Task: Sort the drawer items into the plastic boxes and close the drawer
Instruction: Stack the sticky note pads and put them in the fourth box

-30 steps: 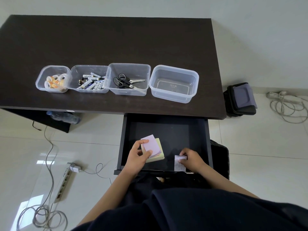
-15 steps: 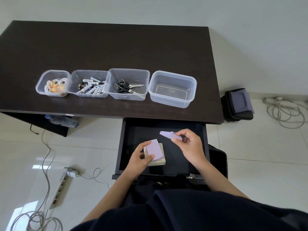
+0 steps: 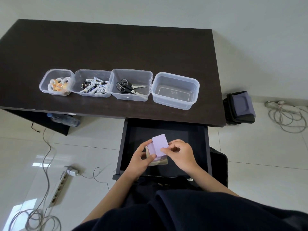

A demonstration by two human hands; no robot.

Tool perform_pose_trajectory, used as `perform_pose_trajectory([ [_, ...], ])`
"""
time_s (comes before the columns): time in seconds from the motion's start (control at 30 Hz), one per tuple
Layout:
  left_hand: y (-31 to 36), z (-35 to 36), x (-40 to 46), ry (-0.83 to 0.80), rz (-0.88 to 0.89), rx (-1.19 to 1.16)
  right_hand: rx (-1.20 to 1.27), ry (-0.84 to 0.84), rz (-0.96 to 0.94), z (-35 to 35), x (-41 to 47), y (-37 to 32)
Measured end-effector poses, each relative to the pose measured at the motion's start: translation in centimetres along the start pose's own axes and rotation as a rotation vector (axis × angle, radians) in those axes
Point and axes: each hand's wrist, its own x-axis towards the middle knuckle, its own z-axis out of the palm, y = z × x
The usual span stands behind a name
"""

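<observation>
On the desk (image 3: 116, 47), far side, the row runs left to right: tape rolls box (image 3: 56, 81), batteries box (image 3: 91, 84), scissors box (image 3: 131, 85), and the last clear box (image 3: 175, 90) with nothing in it yet. Down in the open drawer (image 3: 166, 134), near side, the left hand (image 3: 141, 157) grips the stack of sticky-note pads (image 3: 157, 154), thumb on top and fingers curled round its left edge. And here's the change: half a second back the right hand (image 3: 180, 153) was up in the air pinching a loose purple pad (image 3: 160, 145); now it has brought that pad onto the stack, thumb and forefinger pinching its near right corner. So the notes are gathered into one pile. Looks like the lift to that bare right-hand box comes next, then the drawer gets pushed shut.
</observation>
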Motion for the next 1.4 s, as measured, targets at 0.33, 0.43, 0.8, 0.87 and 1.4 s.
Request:
perform_pose_trajectory([
  [0.33, -0.1, 0.0, -0.1, -0.005, 0.006, 0.036, 0.016, -0.119, 0.132, -0.1, 0.2, 0.1],
  [0.43, 0.0, 0.0, -0.2, -0.030, 0.015, 0.051, 0.004, -0.165, 0.160, -0.3, 0.2, 0.1],
  [0.8, 0.7, 0.9, -0.8, -0.055, 0.001, 0.027, 0.248, -0.321, 0.448, 0.4, -0.3, -0.6],
  [0.87, 0.9, 0.9, -0.8, -0.052, -0.028, 0.040, 0.268, -0.302, 0.438, 0.6, -0.2, -0.5],
  [1.4, 2.6, 2.4, -0.3, -0.186, -0.243, -0.174, 0.132, -0.286, 0.298, 1.1, -0.6, -2.3],
])
